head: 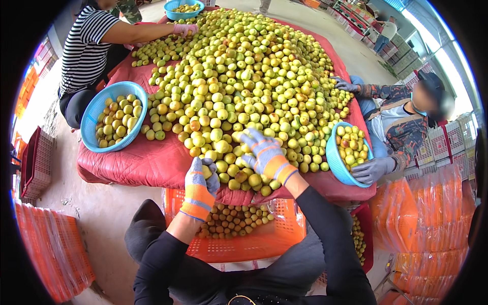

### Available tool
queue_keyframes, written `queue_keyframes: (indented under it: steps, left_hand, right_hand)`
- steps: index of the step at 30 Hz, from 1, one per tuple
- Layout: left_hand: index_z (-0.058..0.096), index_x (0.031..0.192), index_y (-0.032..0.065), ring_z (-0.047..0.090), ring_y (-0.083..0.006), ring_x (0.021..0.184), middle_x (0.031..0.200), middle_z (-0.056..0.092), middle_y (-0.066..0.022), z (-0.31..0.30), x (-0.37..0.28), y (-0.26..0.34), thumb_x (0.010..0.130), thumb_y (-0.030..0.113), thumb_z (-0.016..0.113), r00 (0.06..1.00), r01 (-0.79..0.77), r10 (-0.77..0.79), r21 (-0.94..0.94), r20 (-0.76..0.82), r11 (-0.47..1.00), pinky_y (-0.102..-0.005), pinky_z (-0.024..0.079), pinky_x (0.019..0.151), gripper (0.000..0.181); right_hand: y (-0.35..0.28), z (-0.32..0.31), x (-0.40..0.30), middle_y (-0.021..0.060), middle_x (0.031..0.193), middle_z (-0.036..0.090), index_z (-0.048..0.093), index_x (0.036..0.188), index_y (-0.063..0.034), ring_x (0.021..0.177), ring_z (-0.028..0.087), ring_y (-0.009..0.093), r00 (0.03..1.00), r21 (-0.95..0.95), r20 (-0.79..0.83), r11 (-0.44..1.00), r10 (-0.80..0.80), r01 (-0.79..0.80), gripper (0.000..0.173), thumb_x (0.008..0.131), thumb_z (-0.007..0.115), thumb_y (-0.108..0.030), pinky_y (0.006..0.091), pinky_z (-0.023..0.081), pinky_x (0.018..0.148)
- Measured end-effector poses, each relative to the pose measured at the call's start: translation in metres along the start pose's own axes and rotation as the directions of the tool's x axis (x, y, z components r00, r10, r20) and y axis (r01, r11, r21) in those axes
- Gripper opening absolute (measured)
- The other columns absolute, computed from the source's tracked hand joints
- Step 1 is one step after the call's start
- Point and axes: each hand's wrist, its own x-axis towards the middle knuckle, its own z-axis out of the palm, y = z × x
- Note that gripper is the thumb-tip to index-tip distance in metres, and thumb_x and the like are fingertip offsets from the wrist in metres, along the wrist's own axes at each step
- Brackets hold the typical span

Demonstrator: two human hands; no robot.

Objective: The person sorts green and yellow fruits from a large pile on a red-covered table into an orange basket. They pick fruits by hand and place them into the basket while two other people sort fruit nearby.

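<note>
A large heap of yellow-green round fruits, resembling jujubes (244,91), covers a table draped in a red quilted cloth (129,167). My left hand (202,183), in a grey and orange glove, is closed around at least one yellow-green fruit (207,171) at the table's near edge. My right hand (265,154), gloved alike, lies over the front of the heap with its fingers spread; whether its fingertips touch a fruit cannot be told. Below the table edge, between my knees, an orange plastic crate (228,249) holds many browner fruits (236,219).
Blue plastic baskets of fruit stand at left (87,131), right (333,162) and far left (169,14). One co-worker (89,45) reaches in at left; another (400,118) sits at right, a hand on the right basket. Orange crates (431,228) and a red crate (368,225) flank me.
</note>
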Motion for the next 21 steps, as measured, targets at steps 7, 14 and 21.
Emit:
queue_keyframes:
  steps: [7,14,21]
  left_hand:
    - [0.050,0.084,0.0154,0.032,-0.0091,0.038,0.068,0.051,-0.0011,0.004,-0.003,-0.005,0.097,0.039,0.034,0.998,0.041,-0.040,0.012,-0.049,0.999,-0.0236,0.023,0.034,0.032]
    - [0.056,0.100,0.0109,0.047,-0.0131,0.056,0.085,0.058,-0.0044,-0.005,0.009,0.006,0.091,0.024,0.054,0.994,-0.073,0.065,-0.095,-0.091,0.993,-0.0241,0.039,0.046,0.016]
    - [0.052,0.111,0.0124,0.045,-0.0116,0.057,0.088,0.056,-0.0054,-0.002,0.006,0.002,0.088,0.021,0.059,0.994,-0.107,0.109,-0.093,0.022,0.990,-0.0240,0.037,0.047,0.026]
  right_hand:
    - [0.047,-0.014,0.019,0.0093,0.114,0.061,0.059,0.116,-0.0154,0.098,0.059,0.029,0.933,0.328,-0.337,0.945,0.123,-0.006,0.030,0.088,0.054,-0.026,0.0395,0.049,0.084]
    - [0.092,0.003,0.062,0.0105,0.113,0.060,0.059,0.109,-0.0159,0.106,0.055,0.031,0.964,-0.009,-0.017,0.964,0.265,-0.266,0.031,0.080,0.061,-0.025,0.0390,0.044,0.091]
    - [0.127,-0.002,0.066,0.0130,0.086,0.066,0.064,0.090,-0.0093,0.079,0.064,0.024,0.841,0.462,-0.152,0.790,0.519,-0.404,0.016,0.077,0.060,-0.018,0.0332,0.050,0.073]
